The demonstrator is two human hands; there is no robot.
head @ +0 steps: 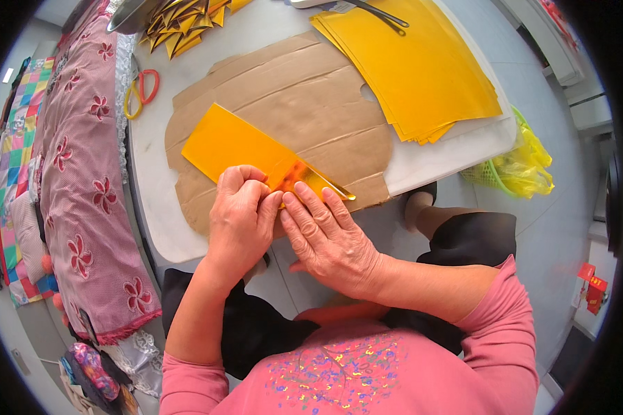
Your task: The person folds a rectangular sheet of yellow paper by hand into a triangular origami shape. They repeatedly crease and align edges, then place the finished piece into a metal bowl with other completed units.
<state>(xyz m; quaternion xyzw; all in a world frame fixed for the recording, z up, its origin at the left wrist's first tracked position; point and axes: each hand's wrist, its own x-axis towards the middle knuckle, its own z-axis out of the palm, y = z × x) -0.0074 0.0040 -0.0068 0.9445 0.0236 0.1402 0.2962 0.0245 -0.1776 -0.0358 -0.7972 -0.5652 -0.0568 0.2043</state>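
A strip of gold foil paper lies slantwise on a flattened piece of brown cardboard. Its near end is folded over and shows a shinier, creased surface. Between thumb and curled fingers, my left hand pinches the paper's edge at the fold. My right hand rests flat, its outstretched fingers pressing on the folded end, with no grip on it. The fingertips of both hands nearly meet at the near edge of the paper. Part of the folded end is hidden beneath my fingers.
A stack of gold paper sheets lies at the far right of the white table, with a black-handled tool on top. Folded gold pieces are heaped at the far left. Scissors lie near the left edge; a green basket stands right.
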